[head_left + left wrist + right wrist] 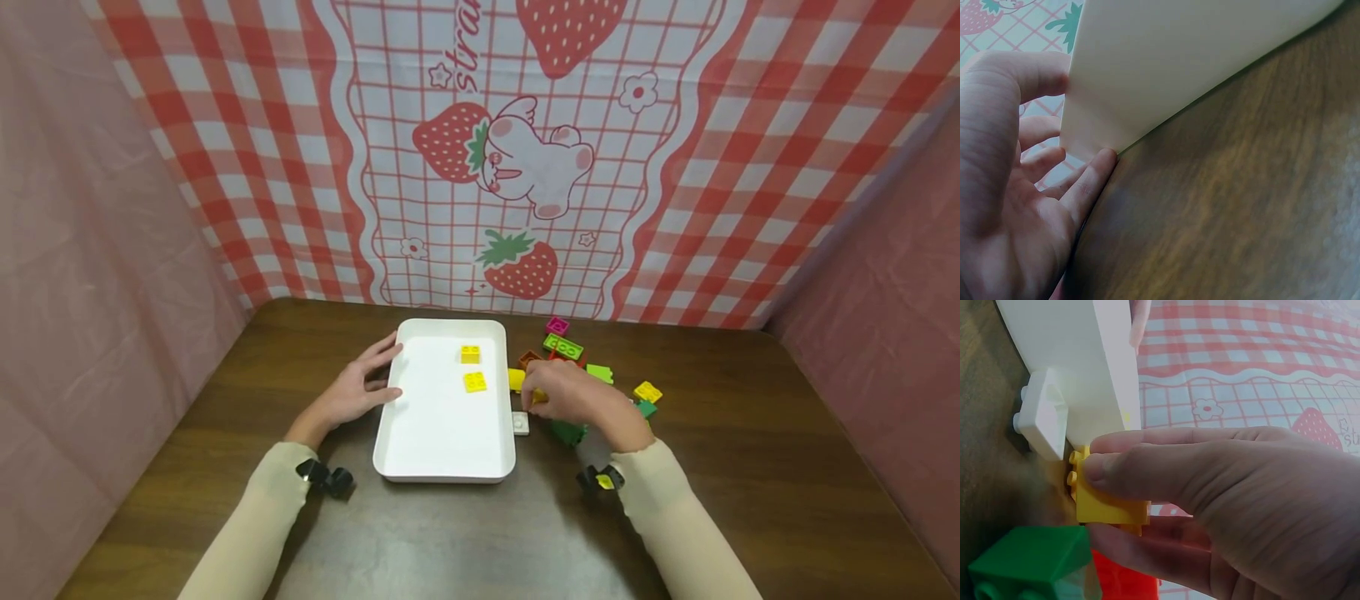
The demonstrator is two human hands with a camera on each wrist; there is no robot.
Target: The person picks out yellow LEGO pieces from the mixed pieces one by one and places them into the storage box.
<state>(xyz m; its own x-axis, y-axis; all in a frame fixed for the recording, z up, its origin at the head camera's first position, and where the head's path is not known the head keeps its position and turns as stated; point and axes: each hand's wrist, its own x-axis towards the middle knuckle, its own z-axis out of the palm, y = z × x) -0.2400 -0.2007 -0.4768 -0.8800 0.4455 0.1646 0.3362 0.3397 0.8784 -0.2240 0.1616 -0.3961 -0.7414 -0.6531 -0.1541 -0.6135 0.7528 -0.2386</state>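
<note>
The white tray (442, 433) lies lengthwise on the table, with two yellow bricks (470, 355) inside near its right side. Along its left edge, my left hand (351, 390) rests with fingers and thumb spread and fairly straight. The left wrist view shows those fingertips touching the tray's outer wall (1166, 69). Just right of the tray, my right hand (573, 392) pinches a yellow toy brick (1110, 506) between thumb and fingers. Its studs face the table in the right wrist view. A small white brick (520, 423) lies beside the tray wall, near this hand.
Loose bricks lie right of the tray, partly hidden by the right hand: a magenta one (557, 326), a lime one (563, 347), a yellow one (648, 392) and dark green ones (567, 432). A strawberry-print cloth (525, 167) hangs behind the table (772, 467).
</note>
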